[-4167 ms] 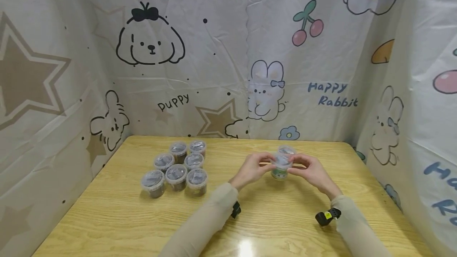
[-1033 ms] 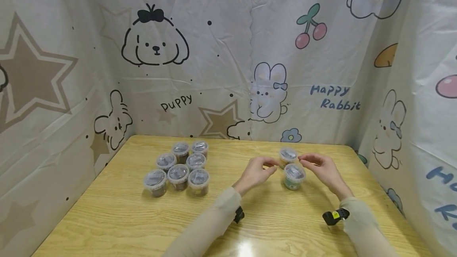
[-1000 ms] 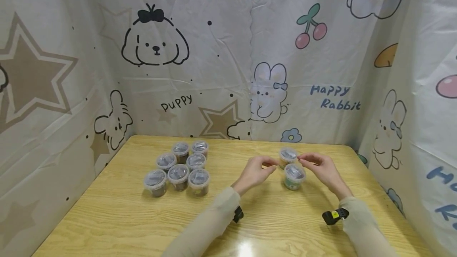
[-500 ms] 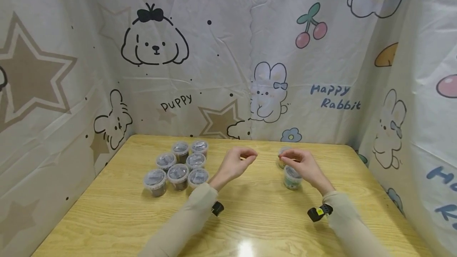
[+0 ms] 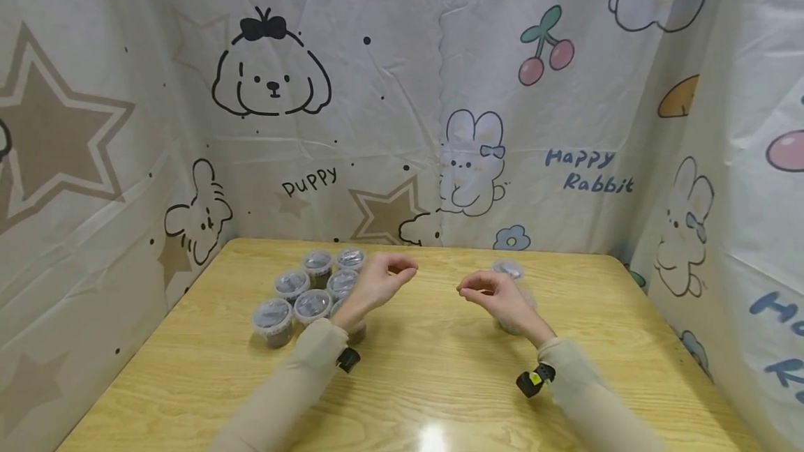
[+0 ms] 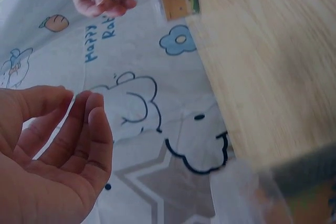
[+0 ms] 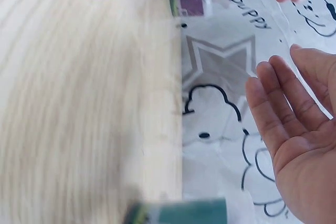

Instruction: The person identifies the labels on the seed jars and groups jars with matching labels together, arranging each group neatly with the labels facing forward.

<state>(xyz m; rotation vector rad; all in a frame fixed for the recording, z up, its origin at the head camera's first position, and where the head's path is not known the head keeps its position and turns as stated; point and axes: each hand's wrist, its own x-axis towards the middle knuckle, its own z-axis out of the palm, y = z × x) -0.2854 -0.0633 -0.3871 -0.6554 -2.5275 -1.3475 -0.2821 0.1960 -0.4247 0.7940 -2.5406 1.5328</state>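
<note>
Left tubs [image 5: 312,304]: lidded cluster, left of centre.
Left hand [image 5: 375,283]: loosely curled, grasping nothing; carried low, it could topple these.
Right hand [image 5: 499,297]: also loosely curled, grasping nothing; a rightward swing could upset what stands behind.
Right tubs [image 5: 507,268]: two, right of centre, partly hidden.
Curtain [image 5: 389,61]: "PUPPY" [image 5: 310,181] left, "Happy Rabbit" [image 5: 589,170] right; tub labels [image 6: 178,2] illegible.

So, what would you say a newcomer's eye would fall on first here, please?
Probably the black-outlined dog's head at the upper left of the printed cloth. Below it, lidded tubs cluster on the left of the table, and the empty left hand and right hand hover nearer its middle.
</note>
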